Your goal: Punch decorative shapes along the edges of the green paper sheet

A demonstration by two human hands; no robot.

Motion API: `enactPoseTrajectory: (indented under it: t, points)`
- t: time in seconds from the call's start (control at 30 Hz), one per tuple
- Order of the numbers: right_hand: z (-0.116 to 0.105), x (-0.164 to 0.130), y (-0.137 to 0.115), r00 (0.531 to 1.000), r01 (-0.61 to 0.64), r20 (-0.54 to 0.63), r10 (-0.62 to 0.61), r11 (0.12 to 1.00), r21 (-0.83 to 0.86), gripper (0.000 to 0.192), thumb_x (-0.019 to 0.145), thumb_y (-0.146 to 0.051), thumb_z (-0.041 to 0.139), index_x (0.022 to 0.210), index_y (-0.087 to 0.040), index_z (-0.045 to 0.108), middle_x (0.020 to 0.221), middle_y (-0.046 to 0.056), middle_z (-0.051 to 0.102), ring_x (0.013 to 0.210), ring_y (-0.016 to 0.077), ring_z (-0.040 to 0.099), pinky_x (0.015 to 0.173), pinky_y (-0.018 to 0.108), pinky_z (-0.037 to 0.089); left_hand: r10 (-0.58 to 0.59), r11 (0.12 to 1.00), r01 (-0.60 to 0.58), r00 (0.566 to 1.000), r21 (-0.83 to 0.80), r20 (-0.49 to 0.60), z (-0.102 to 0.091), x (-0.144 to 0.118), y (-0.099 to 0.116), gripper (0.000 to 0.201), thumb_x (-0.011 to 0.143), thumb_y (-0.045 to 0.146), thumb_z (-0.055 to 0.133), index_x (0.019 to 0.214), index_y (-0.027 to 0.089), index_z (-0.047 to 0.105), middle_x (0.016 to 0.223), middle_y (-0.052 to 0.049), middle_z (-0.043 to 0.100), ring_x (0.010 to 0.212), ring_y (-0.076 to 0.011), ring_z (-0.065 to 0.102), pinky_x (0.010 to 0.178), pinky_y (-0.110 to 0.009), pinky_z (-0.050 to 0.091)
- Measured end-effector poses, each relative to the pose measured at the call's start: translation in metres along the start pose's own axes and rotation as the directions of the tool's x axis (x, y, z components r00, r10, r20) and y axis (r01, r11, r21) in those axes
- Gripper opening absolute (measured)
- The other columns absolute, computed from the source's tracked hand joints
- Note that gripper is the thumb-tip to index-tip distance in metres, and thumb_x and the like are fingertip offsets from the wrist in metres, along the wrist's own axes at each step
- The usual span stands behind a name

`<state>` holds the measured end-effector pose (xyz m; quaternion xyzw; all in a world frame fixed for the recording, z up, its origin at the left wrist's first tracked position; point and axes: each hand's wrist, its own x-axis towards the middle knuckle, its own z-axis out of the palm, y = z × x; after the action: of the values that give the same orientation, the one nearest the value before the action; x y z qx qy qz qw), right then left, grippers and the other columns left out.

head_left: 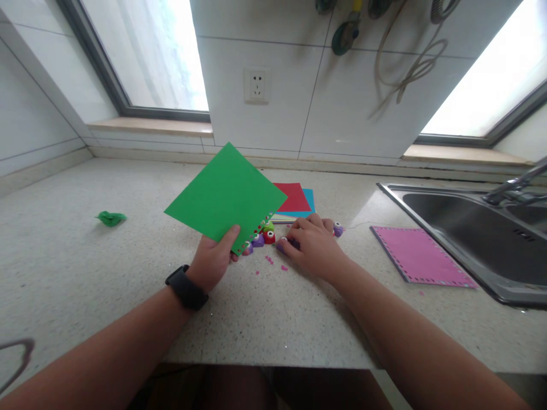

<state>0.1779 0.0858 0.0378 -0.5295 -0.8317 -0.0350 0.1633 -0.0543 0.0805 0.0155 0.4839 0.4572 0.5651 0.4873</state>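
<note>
My left hand (215,257) holds a green paper square (222,196) by its lower corner, lifted and tilted above the counter. One edge of the sheet carries a row of small punched holes. My right hand (311,244) rests palm down on the counter over a purple craft punch (282,245). Between the two hands lie more small punches, one red and green (268,233) and one purple (257,241). Another purple punch (338,229) sits just right of my right hand. A black band is on my left wrist.
A stack of red, blue and yellow paper (294,200) lies behind the hands. A pink sheet with punched edges (421,254) lies beside the steel sink (482,250). A crumpled green scrap (111,217) sits far left. Pink paper bits (270,261) dot the counter.
</note>
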Motion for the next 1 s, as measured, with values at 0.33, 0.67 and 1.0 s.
enactPoseTrajectory:
  t: [0.33,0.67,1.0]
  points:
    - [0.006,0.004,0.007,0.987,-0.113,-0.118,0.107,0.993,-0.039,0.026,0.093,-0.045,0.065,0.082,-0.023,0.076,0.095,0.007,0.071,0.099,0.0291,0.055,0.086,0.043,0.032,0.024,1.0,-0.024,1.0,-0.013,0.012,-0.002,0.004,-0.008,0.036,0.087,0.049,0.07,0.097,0.016,0.061,0.067,-0.001,0.068,0.047,-0.0136,0.064,0.038,-0.02,0.042]
    - [0.009,0.009,0.011,0.963,-0.118,-0.255,0.093,0.99,-0.083,0.031,0.092,-0.045,0.066,0.072,-0.022,0.074,0.082,0.006,0.068,0.09,0.0255,0.054,0.086,0.043,0.028,0.029,0.999,-0.029,1.0,-0.026,0.01,0.001,0.003,-0.003,0.035,0.088,0.049,0.068,0.094,0.015,0.062,0.071,-0.004,0.072,0.049,-0.0137,0.065,0.038,-0.019,0.04]
    - [0.011,0.018,0.015,0.967,-0.161,-0.233,0.103,0.956,-0.246,0.03,0.093,-0.043,0.064,0.076,-0.02,0.073,0.089,0.009,0.07,0.095,0.0292,0.052,0.088,0.045,0.026,0.024,1.0,-0.024,1.0,-0.017,0.002,0.001,0.004,-0.004,0.037,0.087,0.05,0.07,0.094,0.015,0.062,0.07,-0.004,0.071,0.05,-0.0157,0.067,0.038,-0.02,0.041]
